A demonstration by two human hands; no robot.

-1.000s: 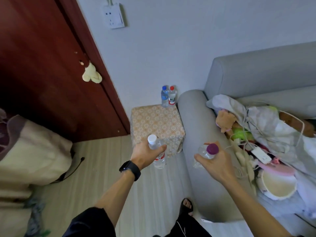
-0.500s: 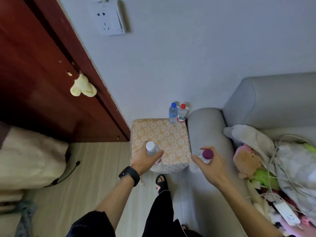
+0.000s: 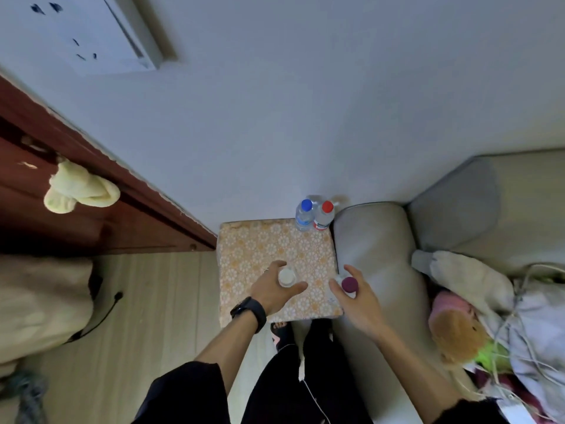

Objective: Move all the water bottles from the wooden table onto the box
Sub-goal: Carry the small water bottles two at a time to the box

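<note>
A blue-capped clear bottle [image 3: 304, 216] and a red-capped clear bottle [image 3: 324, 218] stand at the far right corner of the flowery orange box [image 3: 260, 249]. The left hand [image 3: 273, 293] grips a white-capped bottle [image 3: 286, 277] and the right hand [image 3: 359, 299] grips a purple-capped bottle [image 3: 349, 284]. Neither is let go yet.

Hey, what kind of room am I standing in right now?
Most likely a lived-in room at home, perhaps a living room: a grey fabric sofa with an orange plush toy on it, a dark red wooden door, and a white wall socket.

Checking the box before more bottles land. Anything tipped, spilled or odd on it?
Nothing stands out. The blue-capped bottle and red-capped bottle stand upright, side by side, at the far right corner of the box; no spill shows.
</note>
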